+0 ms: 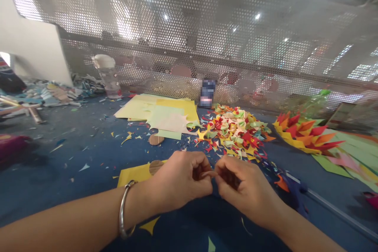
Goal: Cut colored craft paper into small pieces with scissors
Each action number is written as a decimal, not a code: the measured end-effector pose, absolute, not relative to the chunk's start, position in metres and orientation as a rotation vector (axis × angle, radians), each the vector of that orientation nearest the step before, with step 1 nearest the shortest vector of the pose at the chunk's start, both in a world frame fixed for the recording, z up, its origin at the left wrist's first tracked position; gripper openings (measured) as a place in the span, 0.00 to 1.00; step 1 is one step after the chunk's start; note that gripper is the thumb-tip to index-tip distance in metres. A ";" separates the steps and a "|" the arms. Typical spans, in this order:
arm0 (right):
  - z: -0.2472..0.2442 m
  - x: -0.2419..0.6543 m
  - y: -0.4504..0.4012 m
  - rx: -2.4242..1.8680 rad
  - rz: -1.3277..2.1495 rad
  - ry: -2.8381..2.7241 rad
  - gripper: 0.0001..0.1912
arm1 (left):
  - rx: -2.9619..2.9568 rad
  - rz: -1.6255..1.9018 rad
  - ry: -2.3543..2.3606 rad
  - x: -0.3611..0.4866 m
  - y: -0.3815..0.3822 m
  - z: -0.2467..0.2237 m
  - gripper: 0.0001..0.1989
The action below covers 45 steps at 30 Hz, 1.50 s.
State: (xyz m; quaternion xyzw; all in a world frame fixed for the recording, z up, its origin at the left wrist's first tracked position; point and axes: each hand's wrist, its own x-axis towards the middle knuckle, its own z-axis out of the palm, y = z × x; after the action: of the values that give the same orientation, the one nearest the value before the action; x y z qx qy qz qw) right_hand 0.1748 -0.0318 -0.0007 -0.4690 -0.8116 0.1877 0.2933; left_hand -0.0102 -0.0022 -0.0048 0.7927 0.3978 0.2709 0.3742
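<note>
My left hand, with a silver bangle at the wrist, and my right hand meet above the dark blue table. Both are closed in a pinch on a small curved pinkish piece; fingers cover most of it, and its material is unclear. Partly behind my left hand lies a yellow paper sheet with a round wooden disc on it. Just beyond my hands is a heap of small cut paper shapes in red, yellow, orange and pale green. Yellow scrap lies below my left wrist.
Paper sheets and another wooden disc lie ahead. A phone leans against the perforated metal screen. A tumbler stands left. Rightward are a layered paper flower, a blue glue gun and a green-capped bottle.
</note>
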 end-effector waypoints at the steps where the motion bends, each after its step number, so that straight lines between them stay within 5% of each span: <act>1: -0.001 0.175 -0.032 -1.246 0.490 -2.163 0.07 | 2.037 0.704 1.020 -0.010 -0.002 -0.005 0.04; 13: 0.002 0.178 -0.032 -1.274 0.492 -2.154 0.08 | 2.017 0.530 1.049 -0.022 0.007 0.003 0.03; 18: 0.001 0.177 -0.031 -1.309 0.593 -2.190 0.07 | 1.858 0.632 0.850 -0.015 0.006 0.006 0.14; 23: 0.001 0.177 -0.031 -1.294 0.622 -2.181 0.07 | 1.778 0.579 0.791 -0.009 0.007 -0.002 0.12; 45: -0.008 0.179 -0.028 -0.988 0.158 -2.255 0.06 | 0.936 0.726 0.830 -0.007 0.001 0.000 0.11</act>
State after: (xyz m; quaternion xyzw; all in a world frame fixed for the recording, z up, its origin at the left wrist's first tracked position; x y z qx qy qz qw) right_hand 0.1790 -0.0277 -0.0082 -0.3780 -0.8626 0.0605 0.3307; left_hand -0.0071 0.0006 0.0004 0.4284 0.3796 0.3320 0.7498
